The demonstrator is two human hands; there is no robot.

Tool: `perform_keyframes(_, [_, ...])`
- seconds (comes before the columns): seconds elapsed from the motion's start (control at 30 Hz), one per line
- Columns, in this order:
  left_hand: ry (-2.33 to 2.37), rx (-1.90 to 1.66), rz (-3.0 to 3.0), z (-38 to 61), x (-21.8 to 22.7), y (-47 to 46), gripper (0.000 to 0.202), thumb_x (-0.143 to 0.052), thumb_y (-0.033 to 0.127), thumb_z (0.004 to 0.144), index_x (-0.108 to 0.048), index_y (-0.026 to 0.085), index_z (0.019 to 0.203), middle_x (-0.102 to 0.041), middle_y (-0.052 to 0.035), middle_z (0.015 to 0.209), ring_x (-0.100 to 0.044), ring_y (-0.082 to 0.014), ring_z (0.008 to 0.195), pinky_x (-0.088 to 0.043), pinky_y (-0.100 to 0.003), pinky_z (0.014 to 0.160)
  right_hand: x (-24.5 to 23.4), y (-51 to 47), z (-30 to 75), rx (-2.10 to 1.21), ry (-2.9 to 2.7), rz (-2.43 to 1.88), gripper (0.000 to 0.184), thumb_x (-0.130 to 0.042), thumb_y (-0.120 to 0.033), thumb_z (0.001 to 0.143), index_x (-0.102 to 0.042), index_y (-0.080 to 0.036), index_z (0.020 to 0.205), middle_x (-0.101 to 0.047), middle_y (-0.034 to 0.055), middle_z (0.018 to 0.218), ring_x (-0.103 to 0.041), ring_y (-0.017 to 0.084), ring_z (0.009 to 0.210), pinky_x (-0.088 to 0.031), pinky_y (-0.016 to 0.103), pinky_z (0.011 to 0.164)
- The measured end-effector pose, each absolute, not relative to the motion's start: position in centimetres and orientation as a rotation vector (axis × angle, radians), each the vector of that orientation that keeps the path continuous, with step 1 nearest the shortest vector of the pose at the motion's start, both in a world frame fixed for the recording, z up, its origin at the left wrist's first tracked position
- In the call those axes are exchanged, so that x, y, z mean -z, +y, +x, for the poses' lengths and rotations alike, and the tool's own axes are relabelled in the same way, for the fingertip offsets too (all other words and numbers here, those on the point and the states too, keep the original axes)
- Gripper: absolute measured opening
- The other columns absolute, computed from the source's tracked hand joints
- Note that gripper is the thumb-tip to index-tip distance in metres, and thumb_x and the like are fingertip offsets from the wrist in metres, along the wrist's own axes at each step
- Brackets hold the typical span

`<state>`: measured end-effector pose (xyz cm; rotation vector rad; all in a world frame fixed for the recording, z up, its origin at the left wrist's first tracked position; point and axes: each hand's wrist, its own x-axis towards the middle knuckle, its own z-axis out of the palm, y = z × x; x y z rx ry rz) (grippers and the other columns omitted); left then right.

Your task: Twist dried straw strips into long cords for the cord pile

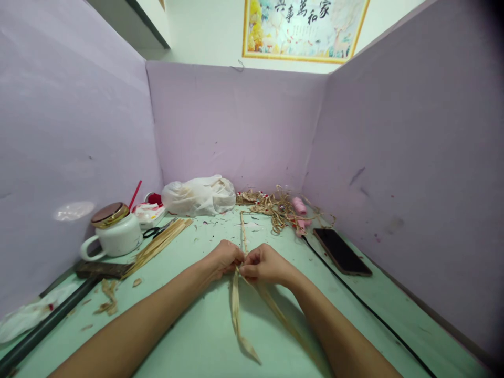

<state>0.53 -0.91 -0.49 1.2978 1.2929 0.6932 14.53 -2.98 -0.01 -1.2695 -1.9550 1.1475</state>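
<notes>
Both hands meet at the middle of the pale green table, pinching a thin straw braid [243, 231] that runs straight away from me. My left hand [226, 258] has its fingers closed on the near end of the braid. Right beside it, my right hand [265, 265] is closed on the straw strands at the same spot. One loose straw strand [235, 307] hangs toward me from between the hands. A second strand [281, 315] trails down to the right under my right wrist. The exact crossing of the strands is hidden by my fingertips.
Left: a white lidded mug [120, 236], scissors [153, 230], a straw bundle [163, 244], and a dark-handled hammer-like tool [103, 270]. Back: a white plastic bag [200, 195] and a heap of braided cord [277, 207]. Right: pink thread spool [299, 206], phone [342, 252], black cable [346, 291]. Lilac panels surround the table.
</notes>
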Motion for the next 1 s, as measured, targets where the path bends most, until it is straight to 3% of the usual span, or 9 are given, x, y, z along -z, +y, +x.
perform_keyframes(0.17, [1.175,-0.642,1.356,-0.2,0.3,-0.4,0.018,-0.059,0.022,0.051,-0.043,0.016,0.05,-0.033,0.0079,0.038,-0.02,-0.0015,0.029,-0.007,-0.021,0.033,-0.8,-2.2,15.1,-1.302,-1.333,-1.409,0.009,-0.055,-0.013,0.068,-0.056,-0.012,0.059,-0.06,0.0014,0.053,-0.051,0.007,0.045,-0.042,0.018,0.048])
perform_keyframes(0.33, [1.132,-0.612,1.416,-0.6,0.6,-0.1,0.016,-0.056,0.023,0.052,-0.042,0.016,0.047,-0.031,0.0077,0.036,-0.019,-0.0022,0.028,-0.007,-0.021,0.032,0.1,-2.5,14.0,-1.696,-1.214,-1.315,0.009,-0.05,-0.01,0.07,-0.056,-0.011,0.063,-0.06,0.0033,0.052,-0.055,0.009,0.045,-0.049,0.022,0.051])
perform_keyframes(0.4, [1.153,-0.579,1.453,-0.6,0.7,-0.1,0.013,-0.055,0.023,0.052,-0.045,0.016,0.048,-0.031,0.0075,0.035,-0.019,-0.0025,0.028,-0.008,-0.021,0.032,0.6,-2.6,13.5,-1.656,-1.232,-1.357,0.013,-0.049,-0.01,0.07,-0.056,-0.01,0.059,-0.057,0.0023,0.049,-0.051,0.008,0.041,-0.045,0.019,0.044])
perform_keyframes(0.5, [1.189,-0.549,1.485,-0.5,0.7,-0.2,0.01,-0.056,0.021,0.052,-0.048,0.015,0.049,-0.033,0.0073,0.035,-0.02,-0.0027,0.028,-0.009,-0.02,0.032,1.3,-2.4,13.3,-1.51,-1.314,-1.428,0.015,-0.049,-0.009,0.066,-0.055,-0.011,0.053,-0.052,-0.0009,0.043,-0.039,0.004,0.033,-0.03,0.014,0.031])
perform_keyframes(0.6, [1.242,-0.54,1.512,-0.2,0.4,-0.5,0.009,-0.055,0.016,0.052,-0.048,0.014,0.047,-0.033,0.0068,0.034,-0.021,-0.0032,0.029,-0.013,-0.02,0.033,1.8,-2.1,13.4,-1.387,-1.39,-1.486,0.015,-0.05,-0.01,0.063,-0.054,-0.012,0.049,-0.047,-0.0031,0.038,-0.032,0.003,0.03,-0.02,0.016,0.029])
perform_keyframes(0.8, [1.603,-0.44,1.751,0.2,-1.0,-1.5,0.006,-0.053,0.015,0.053,-0.054,0.014,0.048,-0.044,0.0006,0.038,-0.039,-0.0099,0.038,-0.025,-0.021,0.039,2.0,-2.3,12.9,-1.347,-1.347,-1.517,0.015,-0.05,-0.013,0.06,-0.048,-0.014,0.045,-0.04,-0.005,0.033,-0.028,0.003,0.028,-0.017,0.017,0.03])
perform_keyframes(1.0, [1.746,-0.515,2.038,1.5,-1.3,-4.4,0.009,-0.059,0.025,0.057,-0.058,0.016,0.056,-0.055,-0.0069,0.059,-0.056,-0.0227,0.07,-0.036,-0.026,0.058,2.0,-2.5,12.6,-1.381,-1.237,-1.458,0.009,-0.046,-0.011,0.057,-0.047,-0.015,0.049,-0.041,-0.005,0.033,-0.029,0.004,0.029,-0.015,0.018,0.032])
